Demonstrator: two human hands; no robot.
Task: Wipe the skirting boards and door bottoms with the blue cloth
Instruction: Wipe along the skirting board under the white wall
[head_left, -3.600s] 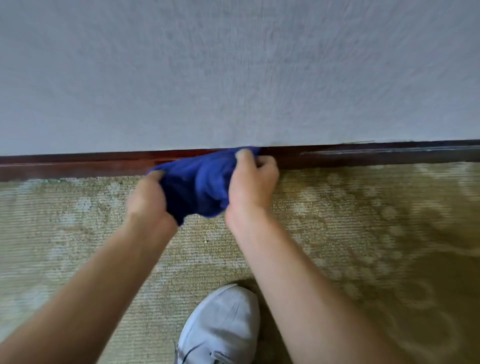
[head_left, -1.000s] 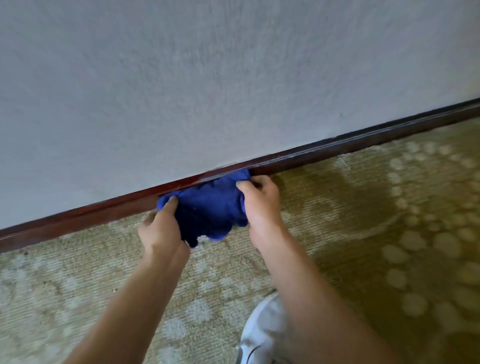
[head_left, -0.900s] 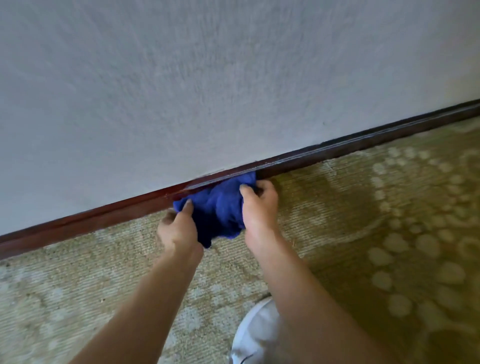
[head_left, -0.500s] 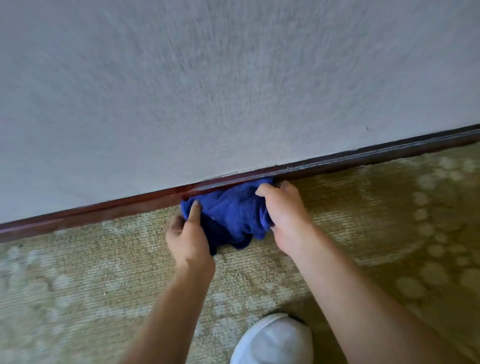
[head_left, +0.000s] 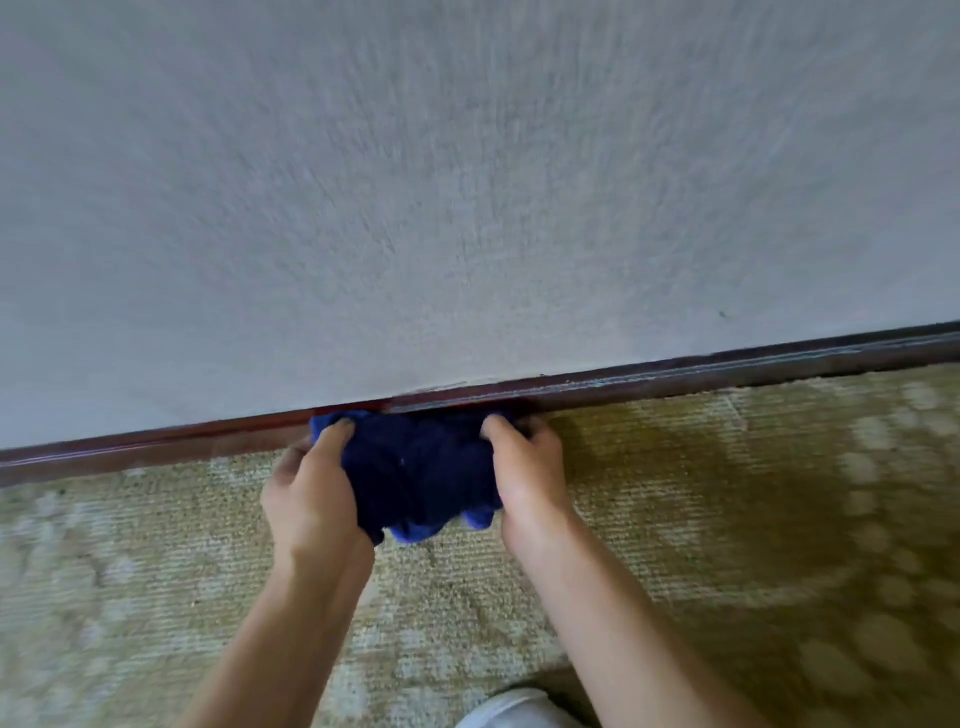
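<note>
Person's crouched facing the wall, both arms stretched fwd, w/ the blue cloth bunched up between the two hands and its far edge shoved against the dark red-brown skirting board, right where board meets carpet. Left hand has its fingers curled round the cloth's left side, thumb lying on top near the board; right hand does the same on the other side, fingers tucked over the far edge. Two-handed grip makes sense imo: wadding the cloth gives a thick pad, and a hand at each end lets them lean weight into the board's face and top lip at once, rather than a loose rag skating over it. Lower bit of cloth sags onto the carpet, prob just slack. Board to the right shows pale dusty streaks along its top, so that stretch looks not yet done; board on the left looks glossier, though blur makes that hard to call. White shoe pokes in at the bottom edge, planted close behind the arms, I'd guess for balance. No door in sight, so door bottoms seem a long way off yet.
</note>
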